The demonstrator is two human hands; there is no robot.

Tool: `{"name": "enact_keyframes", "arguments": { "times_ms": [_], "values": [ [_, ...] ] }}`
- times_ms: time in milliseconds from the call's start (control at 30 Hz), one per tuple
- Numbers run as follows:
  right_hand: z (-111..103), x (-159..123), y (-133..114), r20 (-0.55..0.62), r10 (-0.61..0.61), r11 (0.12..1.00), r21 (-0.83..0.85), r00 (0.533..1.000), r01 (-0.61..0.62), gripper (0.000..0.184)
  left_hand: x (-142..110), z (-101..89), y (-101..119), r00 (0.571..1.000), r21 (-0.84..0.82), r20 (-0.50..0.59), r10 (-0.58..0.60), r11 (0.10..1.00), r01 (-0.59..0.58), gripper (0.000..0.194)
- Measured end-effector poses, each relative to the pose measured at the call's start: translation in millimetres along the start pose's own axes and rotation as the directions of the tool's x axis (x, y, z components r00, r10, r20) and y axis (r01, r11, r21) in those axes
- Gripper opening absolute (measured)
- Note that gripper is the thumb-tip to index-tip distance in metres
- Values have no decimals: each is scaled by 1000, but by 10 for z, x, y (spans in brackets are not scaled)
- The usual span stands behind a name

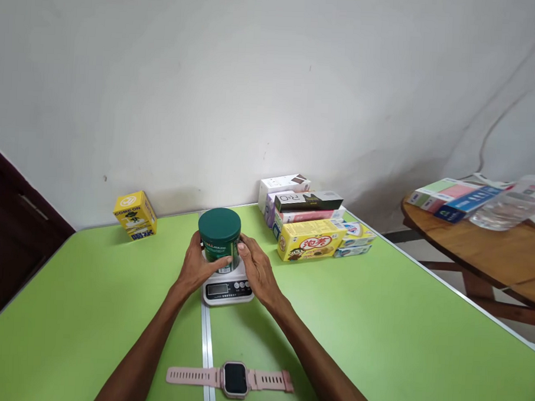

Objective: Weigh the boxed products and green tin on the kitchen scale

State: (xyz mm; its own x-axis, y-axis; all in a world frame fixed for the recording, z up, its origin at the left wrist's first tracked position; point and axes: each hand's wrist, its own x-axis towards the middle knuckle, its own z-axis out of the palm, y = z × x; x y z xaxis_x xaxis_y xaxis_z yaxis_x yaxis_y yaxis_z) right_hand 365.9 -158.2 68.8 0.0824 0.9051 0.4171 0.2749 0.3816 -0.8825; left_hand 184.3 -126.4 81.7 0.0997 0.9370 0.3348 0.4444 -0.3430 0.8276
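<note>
A green jar (220, 225) with a dark green lid stands upright at the white kitchen scale (228, 293); whether its base rests on the plate is hidden. From the left, my left hand (199, 267) is closed around the jar, thumb across its front. My right hand (258, 270) grips the opposite side, with its thumb against the jar just below the lid. The scale's dark display and buttons face me. Nearer to me lies a smartwatch (235, 379) with a pink strap stretched out flat.
The green table (112, 312) has a metal seam down its middle. A yellow box (136, 215) stands at the back left. Several cartons, including a yellow snack box (310, 239), are grouped at the back right. A wooden table (478, 245) with boxes stands beyond the right edge.
</note>
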Motion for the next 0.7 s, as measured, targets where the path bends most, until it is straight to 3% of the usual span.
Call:
{"name": "enact_keyframes", "arguments": {
  "times_ms": [100, 200, 300, 567, 700],
  "values": [
    [-53, -81, 254, -83, 126, 992, 24, 989, -125, 68, -122, -69, -174, 1000, -63, 9, -14, 998, 15, 95],
    [-97, -177, 540, -177, 224, 975, 40, 958, -220, 72, -277, -109, -458, 991, -179, -62, -121, 978, 108, 75],
    [-110, -227, 709, -227, 267, 964, 71, 937, -258, 70, -367, -104, -708, 960, -211, -148, -236, 956, 202, 70],
    [-137, -232, 646, -201, 297, 955, 65, 933, -290, 60, -341, -95, -812, 967, -141, -130, -218, 970, 199, 65],
    [-145, -238, 562, -138, 234, 971, 71, 962, -226, 72, -386, -94, -790, 978, -122, -127, -167, 981, 152, 68]
  ]
}}
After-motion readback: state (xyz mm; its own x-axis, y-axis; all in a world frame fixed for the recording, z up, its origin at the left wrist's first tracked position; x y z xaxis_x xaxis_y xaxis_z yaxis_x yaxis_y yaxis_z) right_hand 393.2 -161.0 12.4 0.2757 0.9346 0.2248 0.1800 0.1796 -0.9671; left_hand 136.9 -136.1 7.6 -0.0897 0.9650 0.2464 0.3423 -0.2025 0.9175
